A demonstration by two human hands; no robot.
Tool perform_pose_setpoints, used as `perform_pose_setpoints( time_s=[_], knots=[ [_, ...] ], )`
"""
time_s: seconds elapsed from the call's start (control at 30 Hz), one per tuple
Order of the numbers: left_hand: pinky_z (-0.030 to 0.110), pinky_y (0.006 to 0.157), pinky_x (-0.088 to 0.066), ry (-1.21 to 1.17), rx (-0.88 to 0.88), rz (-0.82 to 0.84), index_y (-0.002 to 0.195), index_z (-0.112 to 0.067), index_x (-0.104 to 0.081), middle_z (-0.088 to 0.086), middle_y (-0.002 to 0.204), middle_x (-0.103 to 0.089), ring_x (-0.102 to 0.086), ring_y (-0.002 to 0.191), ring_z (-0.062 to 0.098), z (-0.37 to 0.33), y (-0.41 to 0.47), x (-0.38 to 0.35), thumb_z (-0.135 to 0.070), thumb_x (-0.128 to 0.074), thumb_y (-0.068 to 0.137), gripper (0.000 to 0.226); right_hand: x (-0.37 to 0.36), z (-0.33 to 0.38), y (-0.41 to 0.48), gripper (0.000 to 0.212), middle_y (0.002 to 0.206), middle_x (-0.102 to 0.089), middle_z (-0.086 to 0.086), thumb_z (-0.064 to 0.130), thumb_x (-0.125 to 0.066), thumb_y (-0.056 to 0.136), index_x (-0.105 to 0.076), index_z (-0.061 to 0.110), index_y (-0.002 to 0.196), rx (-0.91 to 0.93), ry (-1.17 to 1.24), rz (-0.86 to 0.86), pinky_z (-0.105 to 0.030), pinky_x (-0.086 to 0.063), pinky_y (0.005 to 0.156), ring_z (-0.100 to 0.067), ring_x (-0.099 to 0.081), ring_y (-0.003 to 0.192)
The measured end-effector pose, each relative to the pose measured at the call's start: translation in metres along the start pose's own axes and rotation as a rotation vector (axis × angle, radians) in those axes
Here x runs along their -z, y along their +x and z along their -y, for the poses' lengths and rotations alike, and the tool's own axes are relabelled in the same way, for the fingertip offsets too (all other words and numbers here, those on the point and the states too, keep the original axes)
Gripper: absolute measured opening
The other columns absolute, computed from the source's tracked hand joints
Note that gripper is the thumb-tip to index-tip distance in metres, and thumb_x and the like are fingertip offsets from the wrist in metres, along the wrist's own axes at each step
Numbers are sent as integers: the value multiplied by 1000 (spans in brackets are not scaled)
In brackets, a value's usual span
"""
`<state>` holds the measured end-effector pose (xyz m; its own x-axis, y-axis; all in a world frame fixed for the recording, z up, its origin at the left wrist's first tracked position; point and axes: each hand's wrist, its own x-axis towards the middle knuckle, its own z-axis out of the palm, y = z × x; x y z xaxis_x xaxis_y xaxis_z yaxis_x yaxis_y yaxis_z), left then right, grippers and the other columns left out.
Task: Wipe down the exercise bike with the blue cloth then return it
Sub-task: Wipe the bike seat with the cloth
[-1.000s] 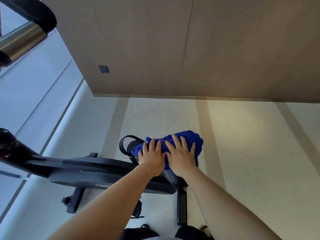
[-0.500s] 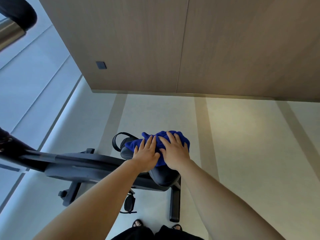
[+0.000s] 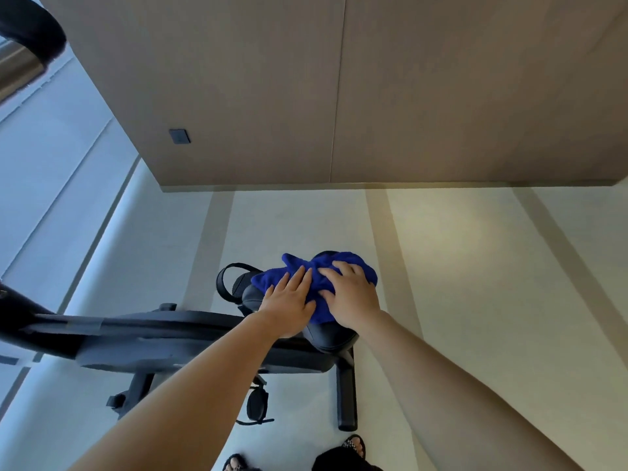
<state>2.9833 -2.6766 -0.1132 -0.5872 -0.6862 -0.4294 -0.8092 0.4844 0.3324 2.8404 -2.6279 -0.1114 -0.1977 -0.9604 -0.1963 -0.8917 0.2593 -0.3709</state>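
Hands, both released and flat, press on the blue cloth (image 3: 317, 278) in the lower middle of the frame. The left hand (image 3: 289, 304) lies with straight fingers on the left part of the cloth, the right hand (image 3: 353, 297) with spread fingers on its right part; neither one grasps it. The cloth is bunched on the black seat (image 3: 331, 338) of the exercise bike (image 3: 163, 338), whose dark frame runs to the left edge. A handlebar (image 3: 30, 25) shows in the upper left corner. Below is a pale floor (image 3: 441, 249) with beige stripes, and a wooden wall (image 3: 441, 96) fills the upper part.
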Motion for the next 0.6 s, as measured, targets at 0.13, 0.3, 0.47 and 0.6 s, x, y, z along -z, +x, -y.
perform_pose_setpoints(
  time_s=[0.13,0.3,0.47,0.6],
  knots=[
    [44,116,-8,105,-129,20,147,-24,8,-3,157,11,4,144,23,16,-17,-1,-41,-30,97,65,-10,12,-22,46,148,-31,3,39,-47,93,-36,33,138,-89,-5,-43,-49,-37,99,-22,-23,134],
    [43,117,-11,148,-278,41,146,-22,10,-1,157,13,5,144,23,33,-42,-12,-37,-31,98,65,-34,29,-60,49,147,-31,2,37,-54,90,-36,34,136,-173,-14,-139,-49,-37,100,-22,-24,134],
    [38,116,-14,138,-356,-54,148,-22,3,0,157,7,0,144,23,40,-54,-23,-38,-31,98,62,-54,37,-85,63,155,-15,1,33,-58,89,-25,33,143,-215,-40,-164,-48,-32,106,-25,-11,141],
    [36,115,-19,127,-362,-112,147,-18,4,2,157,8,0,144,24,35,-57,-34,-30,-34,99,63,-59,42,-89,69,158,-3,2,29,-58,90,-18,32,147,-250,-14,-160,-51,-26,111,-25,0,144]
  ],
)
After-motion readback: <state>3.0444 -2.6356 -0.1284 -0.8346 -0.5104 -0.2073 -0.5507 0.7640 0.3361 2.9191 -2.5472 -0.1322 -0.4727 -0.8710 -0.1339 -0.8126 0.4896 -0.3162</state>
